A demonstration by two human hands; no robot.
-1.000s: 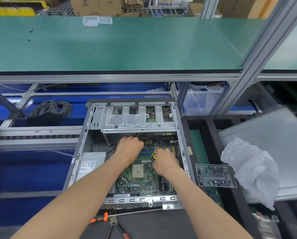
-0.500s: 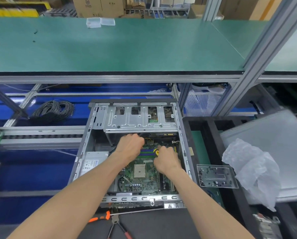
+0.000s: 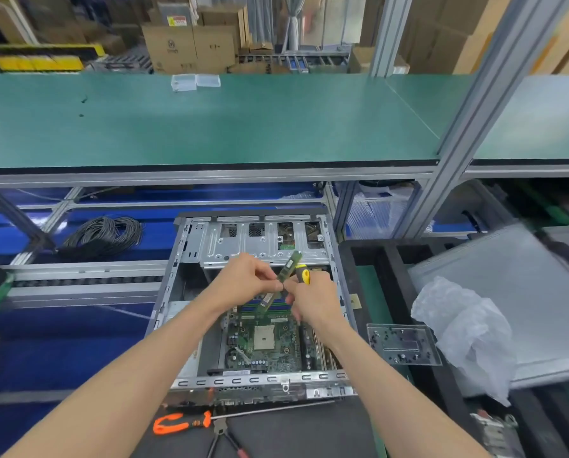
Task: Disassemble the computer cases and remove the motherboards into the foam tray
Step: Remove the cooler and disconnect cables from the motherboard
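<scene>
Green motherboard (image 3: 263,338) seated in open grey metal case (image 3: 190,246). Slim green memory stick (image 3: 281,280) pinched by left hand (image 3: 243,282); right hand (image 3: 313,300) clutching yellow-handled screwdriver (image 3: 303,274). Risk: stick slipping onto board.

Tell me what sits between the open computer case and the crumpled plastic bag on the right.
In the head view, the black foam tray's wall and a clear plastic plate lie between the case and the bag.
</scene>
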